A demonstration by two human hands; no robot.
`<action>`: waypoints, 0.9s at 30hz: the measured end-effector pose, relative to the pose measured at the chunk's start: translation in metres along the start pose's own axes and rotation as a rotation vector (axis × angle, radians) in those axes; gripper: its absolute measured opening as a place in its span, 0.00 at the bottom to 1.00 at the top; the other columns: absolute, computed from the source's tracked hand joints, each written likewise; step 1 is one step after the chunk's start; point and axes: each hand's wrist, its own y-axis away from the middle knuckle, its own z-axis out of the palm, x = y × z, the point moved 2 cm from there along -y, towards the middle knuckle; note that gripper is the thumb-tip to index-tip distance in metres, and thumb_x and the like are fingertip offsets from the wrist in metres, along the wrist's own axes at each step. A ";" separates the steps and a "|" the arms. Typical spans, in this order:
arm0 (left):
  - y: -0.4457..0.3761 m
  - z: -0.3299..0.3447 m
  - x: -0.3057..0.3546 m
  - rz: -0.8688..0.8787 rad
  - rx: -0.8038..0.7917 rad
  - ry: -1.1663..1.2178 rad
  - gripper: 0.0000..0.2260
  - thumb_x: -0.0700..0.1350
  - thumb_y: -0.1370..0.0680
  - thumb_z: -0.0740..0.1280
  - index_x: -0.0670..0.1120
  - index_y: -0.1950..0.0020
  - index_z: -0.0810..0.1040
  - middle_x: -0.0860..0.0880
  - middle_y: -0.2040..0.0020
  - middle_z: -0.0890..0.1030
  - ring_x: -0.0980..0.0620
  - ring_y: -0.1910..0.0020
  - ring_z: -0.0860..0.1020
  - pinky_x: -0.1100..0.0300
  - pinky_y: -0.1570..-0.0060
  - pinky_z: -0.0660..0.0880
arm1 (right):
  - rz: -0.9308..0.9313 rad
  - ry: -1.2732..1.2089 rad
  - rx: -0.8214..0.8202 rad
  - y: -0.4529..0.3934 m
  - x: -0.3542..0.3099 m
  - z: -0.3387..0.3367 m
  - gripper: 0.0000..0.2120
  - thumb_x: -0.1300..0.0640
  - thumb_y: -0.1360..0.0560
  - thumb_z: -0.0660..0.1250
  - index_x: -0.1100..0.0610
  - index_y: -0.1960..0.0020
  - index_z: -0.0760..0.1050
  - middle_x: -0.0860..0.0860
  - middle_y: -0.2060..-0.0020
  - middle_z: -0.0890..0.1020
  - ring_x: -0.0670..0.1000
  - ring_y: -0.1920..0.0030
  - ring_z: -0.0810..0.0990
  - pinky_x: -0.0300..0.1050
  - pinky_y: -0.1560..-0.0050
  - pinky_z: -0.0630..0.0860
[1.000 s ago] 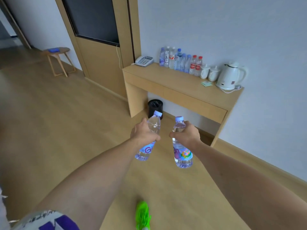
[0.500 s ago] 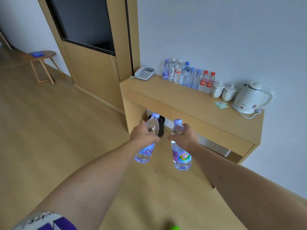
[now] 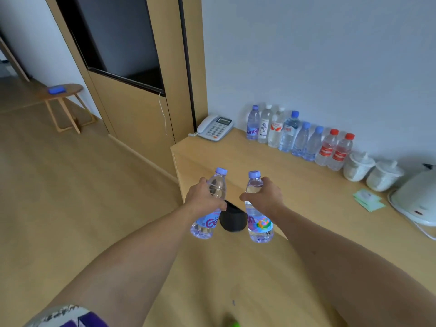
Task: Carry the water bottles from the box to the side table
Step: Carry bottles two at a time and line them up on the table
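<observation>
Far left by the wall, we see a stool [image 3: 62, 90] with a blue item [image 3: 56, 90] on top, well apart from everything else. Since a second ago the desk [image 3: 271, 175] has swung much nearer and now fills the right of our view, which we judge means the carry is nearly over and setting down comes next. Our left hand [image 3: 204, 200] wraps round the upper body of one bottle [image 3: 207, 223], held tilted, cap leaning right; our right hand [image 3: 264, 197] curls round the shoulder of the second bottle [image 3: 258, 220], held upright. Both hang in the air at the desk's front edge, with a black bin [image 3: 232, 218] on the floor between them; we cannot see inside it. On the desk stand a phone [image 3: 215, 127], a row of eight bottles [image 3: 299, 138] against the wall, two lidded cups [image 3: 371, 169] and a kettle [image 3: 417, 199]. No box is in view.
</observation>
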 end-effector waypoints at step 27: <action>-0.521 -0.016 0.103 0.238 -0.379 -0.027 0.32 0.57 0.37 0.76 0.52 0.42 0.62 0.50 0.46 0.75 0.47 0.48 0.77 0.53 0.48 0.76 | 0.287 -0.146 0.323 -0.410 -0.094 0.075 0.22 0.56 0.43 0.82 0.49 0.55 0.73 0.47 0.60 0.82 0.49 0.59 0.81 0.42 0.62 0.74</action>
